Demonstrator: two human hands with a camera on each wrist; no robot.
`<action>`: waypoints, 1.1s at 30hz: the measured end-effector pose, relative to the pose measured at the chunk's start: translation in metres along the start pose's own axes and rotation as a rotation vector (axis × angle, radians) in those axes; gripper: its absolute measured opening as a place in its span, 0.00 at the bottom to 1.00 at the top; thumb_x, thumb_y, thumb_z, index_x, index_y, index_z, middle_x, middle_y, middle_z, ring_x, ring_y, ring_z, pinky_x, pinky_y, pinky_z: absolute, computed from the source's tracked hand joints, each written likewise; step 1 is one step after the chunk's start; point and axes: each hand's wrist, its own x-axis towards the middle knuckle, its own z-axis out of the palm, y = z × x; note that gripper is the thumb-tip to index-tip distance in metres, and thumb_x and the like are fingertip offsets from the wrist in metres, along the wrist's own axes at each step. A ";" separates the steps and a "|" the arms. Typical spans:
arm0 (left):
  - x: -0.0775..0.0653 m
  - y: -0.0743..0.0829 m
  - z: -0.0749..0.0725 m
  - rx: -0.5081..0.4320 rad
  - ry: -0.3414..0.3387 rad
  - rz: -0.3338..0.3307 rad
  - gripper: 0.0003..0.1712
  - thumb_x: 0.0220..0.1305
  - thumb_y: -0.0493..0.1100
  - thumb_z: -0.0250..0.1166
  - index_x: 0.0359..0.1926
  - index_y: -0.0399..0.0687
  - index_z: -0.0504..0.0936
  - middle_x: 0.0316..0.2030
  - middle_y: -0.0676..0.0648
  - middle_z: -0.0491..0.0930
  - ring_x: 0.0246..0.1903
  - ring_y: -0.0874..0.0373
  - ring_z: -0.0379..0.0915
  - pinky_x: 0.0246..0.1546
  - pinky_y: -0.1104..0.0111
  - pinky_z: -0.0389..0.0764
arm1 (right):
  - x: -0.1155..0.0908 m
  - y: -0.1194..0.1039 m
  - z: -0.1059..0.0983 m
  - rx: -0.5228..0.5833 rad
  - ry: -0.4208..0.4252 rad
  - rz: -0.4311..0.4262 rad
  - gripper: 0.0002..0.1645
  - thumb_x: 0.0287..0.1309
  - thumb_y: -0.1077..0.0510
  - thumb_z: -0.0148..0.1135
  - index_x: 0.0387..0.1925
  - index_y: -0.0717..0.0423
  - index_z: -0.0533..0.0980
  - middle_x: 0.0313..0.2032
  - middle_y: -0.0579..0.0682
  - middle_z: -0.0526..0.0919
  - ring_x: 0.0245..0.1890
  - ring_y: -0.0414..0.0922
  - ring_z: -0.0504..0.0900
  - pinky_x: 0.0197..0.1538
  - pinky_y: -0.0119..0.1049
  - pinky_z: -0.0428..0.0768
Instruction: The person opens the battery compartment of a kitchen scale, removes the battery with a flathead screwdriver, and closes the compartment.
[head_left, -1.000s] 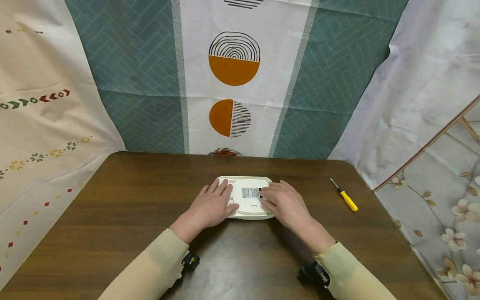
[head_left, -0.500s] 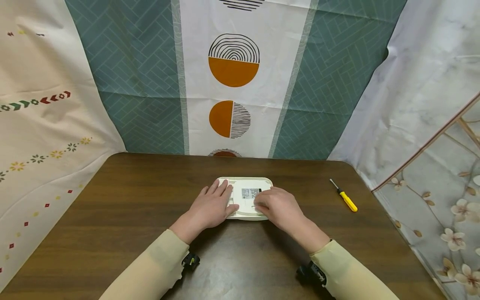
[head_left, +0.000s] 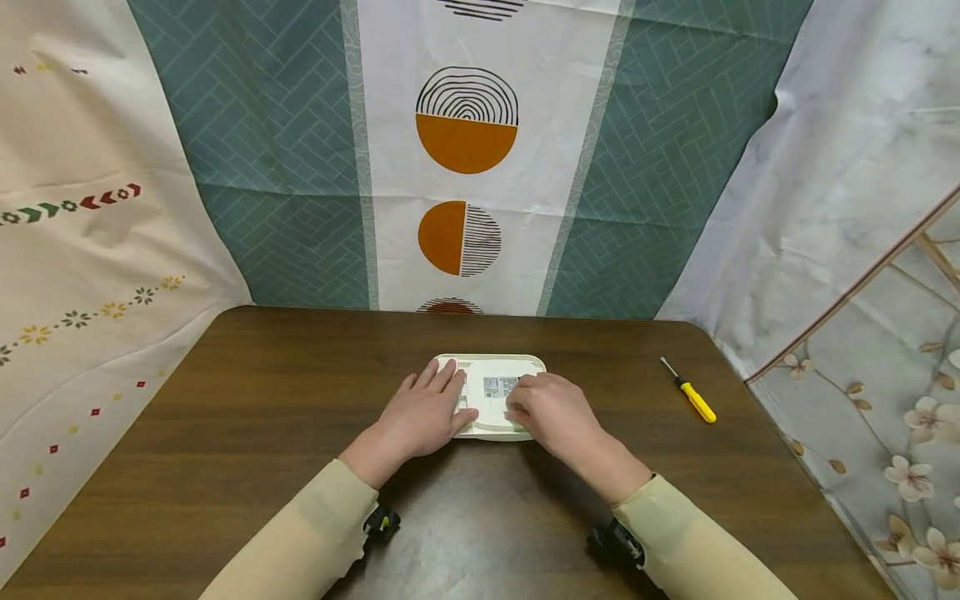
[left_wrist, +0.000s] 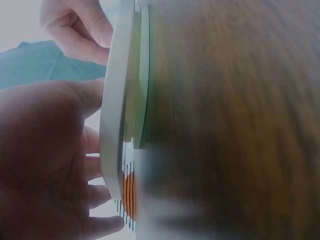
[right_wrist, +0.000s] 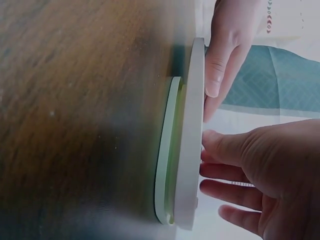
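A flat white device point(head_left: 491, 408) with rounded corners lies on the table, its face with a printed label point(head_left: 497, 387) turned up. In both wrist views a pale green layer point(right_wrist: 167, 150) shows beneath its white body. My left hand point(head_left: 423, 410) rests on its left part, fingers spread and straight, thumb toward the near middle. My right hand point(head_left: 557, 412) is over the right part, thumb and fingertips at the surface just right of the label. In the right wrist view its fingers point(right_wrist: 230, 192) reach fairly straight to the device, and the spot under the fingertips is hidden.
A screwdriver point(head_left: 693, 400) with a yellow handle lies on the dark wooden table point(head_left: 300, 375), right of the device. Patterned cloths point(head_left: 645, 167) hang behind the table and along both sides. A camera is strapped at each wrist.
My right hand has moved left and slightly nearer over the device, from its right edge to close beside the label. The left hand, the device and the screwdriver stay where they were.
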 end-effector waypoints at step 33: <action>0.001 0.000 0.001 0.020 0.006 -0.002 0.45 0.86 0.67 0.53 0.87 0.42 0.61 0.87 0.39 0.54 0.86 0.38 0.43 0.80 0.38 0.57 | 0.013 -0.006 -0.010 -0.119 -0.129 -0.066 0.14 0.60 0.63 0.79 0.22 0.48 0.85 0.25 0.44 0.82 0.27 0.46 0.74 0.40 0.41 0.80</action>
